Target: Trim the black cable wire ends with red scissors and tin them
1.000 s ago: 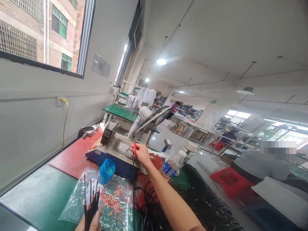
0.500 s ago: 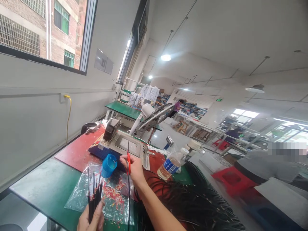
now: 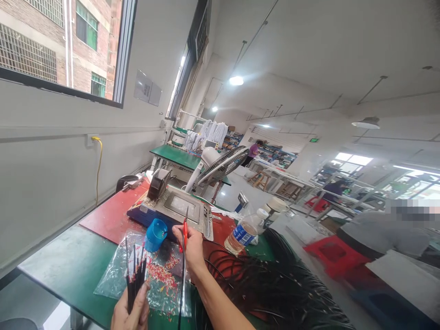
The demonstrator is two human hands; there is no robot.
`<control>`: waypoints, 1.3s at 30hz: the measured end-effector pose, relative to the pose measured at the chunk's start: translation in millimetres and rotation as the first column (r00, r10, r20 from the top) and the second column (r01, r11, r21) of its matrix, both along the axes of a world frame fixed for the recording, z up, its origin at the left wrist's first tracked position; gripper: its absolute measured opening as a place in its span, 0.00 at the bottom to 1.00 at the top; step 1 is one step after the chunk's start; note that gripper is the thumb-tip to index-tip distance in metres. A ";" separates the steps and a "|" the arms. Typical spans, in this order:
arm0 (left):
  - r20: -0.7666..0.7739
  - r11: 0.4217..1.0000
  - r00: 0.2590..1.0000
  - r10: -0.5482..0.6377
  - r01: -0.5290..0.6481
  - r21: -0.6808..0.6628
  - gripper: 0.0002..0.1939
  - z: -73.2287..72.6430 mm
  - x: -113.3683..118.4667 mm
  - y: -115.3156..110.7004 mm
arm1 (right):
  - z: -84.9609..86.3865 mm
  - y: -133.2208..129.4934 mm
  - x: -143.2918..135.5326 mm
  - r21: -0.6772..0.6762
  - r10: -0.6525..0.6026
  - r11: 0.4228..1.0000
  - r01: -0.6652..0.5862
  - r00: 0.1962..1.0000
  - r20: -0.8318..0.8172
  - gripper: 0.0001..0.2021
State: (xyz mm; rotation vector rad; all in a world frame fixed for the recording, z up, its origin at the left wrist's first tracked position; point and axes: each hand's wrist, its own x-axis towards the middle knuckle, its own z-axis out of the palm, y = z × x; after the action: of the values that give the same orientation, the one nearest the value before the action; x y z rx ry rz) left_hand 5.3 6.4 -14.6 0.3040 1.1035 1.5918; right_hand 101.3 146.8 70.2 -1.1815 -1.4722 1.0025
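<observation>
The left hand [image 3: 130, 311] is gripping a bunch of black wires [image 3: 134, 277] upright low over the table [image 3: 68, 270], while the right hand [image 3: 190, 247], arm outstretched, is pinching a red-tipped wire [image 3: 184, 233] above the plastic bag [image 3: 161, 279].

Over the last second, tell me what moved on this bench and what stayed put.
The right hand, holding a red-sleeved black wire, drew back from the machine toward the plastic bag. The left hand keeps gripping its bundle of black wires. Blue cup and water bottle stayed put.
</observation>
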 end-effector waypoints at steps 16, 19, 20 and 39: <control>-0.057 0.998 0.997 -0.052 0.053 0.022 0.27 -8.1 -8.9 1.7 | -0.1 -26.0 51.0 -0.213 -0.121 0.976 0.036 0.907 -0.403 0.21; -0.029 0.998 0.998 -0.048 0.048 0.032 0.25 8.2 -9.4 -5.0 | 5.0 -30.3 92.9 -0.038 -0.286 0.958 0.283 0.949 -0.132 0.21; -0.020 0.998 0.999 -0.049 0.049 0.035 0.24 14.9 -9.2 -8.2 | 5.4 -32.3 112.7 0.083 -0.354 0.932 0.352 0.935 0.018 0.21; -0.045 0.989 0.989 -0.144 0.146 0.037 0.19 51.4 13.8 -25.9 | 47.1 -70.9 171.2 0.037 0.017 0.998 -0.058 0.724 0.690 0.15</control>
State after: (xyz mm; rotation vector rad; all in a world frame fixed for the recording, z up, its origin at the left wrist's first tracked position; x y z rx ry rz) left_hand 19.1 -19.5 36.8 0.4369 1.0586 1.4853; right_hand 272.5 75.9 117.3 -1.5882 -2.0940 0.5358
